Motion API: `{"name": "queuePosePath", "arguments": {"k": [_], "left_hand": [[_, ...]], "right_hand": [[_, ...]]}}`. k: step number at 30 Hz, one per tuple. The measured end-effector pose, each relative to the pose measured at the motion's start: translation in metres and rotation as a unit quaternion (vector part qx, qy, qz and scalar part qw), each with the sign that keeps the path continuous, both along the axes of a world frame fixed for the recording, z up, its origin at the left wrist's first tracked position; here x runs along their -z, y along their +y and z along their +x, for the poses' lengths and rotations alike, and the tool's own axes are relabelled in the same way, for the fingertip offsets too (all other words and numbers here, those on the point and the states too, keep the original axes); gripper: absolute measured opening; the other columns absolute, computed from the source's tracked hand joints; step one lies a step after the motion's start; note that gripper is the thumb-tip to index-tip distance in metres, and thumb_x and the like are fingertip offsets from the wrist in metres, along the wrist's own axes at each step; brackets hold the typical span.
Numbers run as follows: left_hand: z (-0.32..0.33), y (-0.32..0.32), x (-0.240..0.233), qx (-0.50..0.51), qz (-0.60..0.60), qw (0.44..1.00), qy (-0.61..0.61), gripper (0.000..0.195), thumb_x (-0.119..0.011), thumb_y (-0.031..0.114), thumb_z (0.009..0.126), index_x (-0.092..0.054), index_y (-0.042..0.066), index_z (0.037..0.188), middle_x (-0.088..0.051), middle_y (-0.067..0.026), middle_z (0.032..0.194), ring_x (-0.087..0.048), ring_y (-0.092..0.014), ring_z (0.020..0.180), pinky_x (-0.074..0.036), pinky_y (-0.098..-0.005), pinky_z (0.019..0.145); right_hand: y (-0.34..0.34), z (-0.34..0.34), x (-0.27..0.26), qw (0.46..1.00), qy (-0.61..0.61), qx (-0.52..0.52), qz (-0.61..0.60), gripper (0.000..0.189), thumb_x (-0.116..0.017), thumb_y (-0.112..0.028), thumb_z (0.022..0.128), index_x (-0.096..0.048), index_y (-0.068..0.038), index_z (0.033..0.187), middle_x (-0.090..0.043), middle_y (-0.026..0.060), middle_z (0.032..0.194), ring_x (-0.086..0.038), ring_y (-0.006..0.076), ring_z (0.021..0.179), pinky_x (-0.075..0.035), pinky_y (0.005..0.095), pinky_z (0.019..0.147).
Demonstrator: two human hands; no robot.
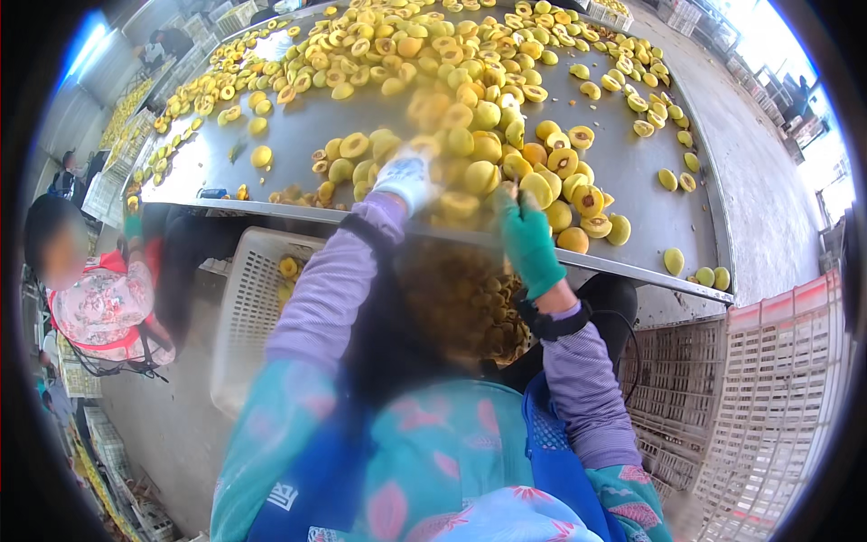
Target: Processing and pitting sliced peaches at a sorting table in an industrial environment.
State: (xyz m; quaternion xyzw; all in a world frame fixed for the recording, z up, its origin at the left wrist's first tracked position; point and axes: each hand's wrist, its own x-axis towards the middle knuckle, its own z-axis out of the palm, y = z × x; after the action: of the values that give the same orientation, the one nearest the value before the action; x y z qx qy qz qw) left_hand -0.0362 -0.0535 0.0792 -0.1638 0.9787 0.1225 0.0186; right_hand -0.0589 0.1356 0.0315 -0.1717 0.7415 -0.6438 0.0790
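Observation:
Yellow-green stone fruits, many of them halved (481, 177), lie heaped on a metal table in front of me. My left hand (406, 177), in a white glove, is over the near part of the heap, with fruit around its fingertips; blur hides whether it grips any. In a green glove, my right hand (525, 234) is at the table's front edge, its fingers closed around a thin tool, perhaps a knife, whose form is mostly hidden. Fruit halves with brown pits or hollows (588, 200) lie just right of that hand.
The metal table's raised rim (650, 276) runs before me. Below it at left stands a white plastic crate (237, 325) with some fruit. Slatted crates (772, 406) stand at right. A co-worker (101, 298) sits at left. A container of brownish pieces (498, 311) is under the table.

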Motion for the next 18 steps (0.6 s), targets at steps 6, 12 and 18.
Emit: {"name": "queuePosePath", "arguments": {"k": [6, 12, 18], "left_hand": [[0.001, -0.012, -0.004, 0.021, 0.010, 0.999, -0.027, 0.068, -0.070, 0.031, 0.065, -0.044, 0.012, 0.125, -0.039, -0.0202, 0.128, -0.046, -0.035, 0.111, -0.042, -0.0378, 0.090], [0.025, -0.002, 0.002, -0.024, 0.202, 0.971, 0.128, 0.049, -0.065, 0.027, 0.070, -0.053, 0.009, 0.114, -0.054, -0.0167, 0.112, -0.053, -0.029, 0.101, -0.043, -0.0338, 0.087], [0.071, 0.021, 0.014, 0.169, 0.250, 0.883, 0.359, 0.031, -0.061, 0.006, 0.078, -0.055, 0.001, 0.108, -0.060, -0.0095, 0.101, -0.058, -0.021, 0.088, -0.047, -0.0292, 0.078]], "right_hand": [[-0.003, 0.026, 0.036, 0.974, 0.213, -0.030, 0.065, 0.008, -0.046, -0.011, 0.088, -0.045, -0.003, 0.089, -0.051, 0.0108, 0.072, -0.050, 0.0203, 0.064, -0.039, 0.0333, 0.053], [-0.005, 0.033, 0.002, 0.988, 0.157, -0.011, 0.008, 0.016, -0.052, -0.017, 0.086, -0.044, -0.003, 0.089, -0.053, 0.0196, 0.064, -0.054, 0.0356, 0.058, -0.040, 0.0421, 0.050], [-0.015, 0.045, 0.005, 0.942, 0.281, -0.075, 0.167, 0.020, -0.053, -0.021, 0.086, -0.045, -0.003, 0.085, -0.054, 0.0203, 0.063, -0.054, 0.0384, 0.058, -0.041, 0.0439, 0.049]]}}
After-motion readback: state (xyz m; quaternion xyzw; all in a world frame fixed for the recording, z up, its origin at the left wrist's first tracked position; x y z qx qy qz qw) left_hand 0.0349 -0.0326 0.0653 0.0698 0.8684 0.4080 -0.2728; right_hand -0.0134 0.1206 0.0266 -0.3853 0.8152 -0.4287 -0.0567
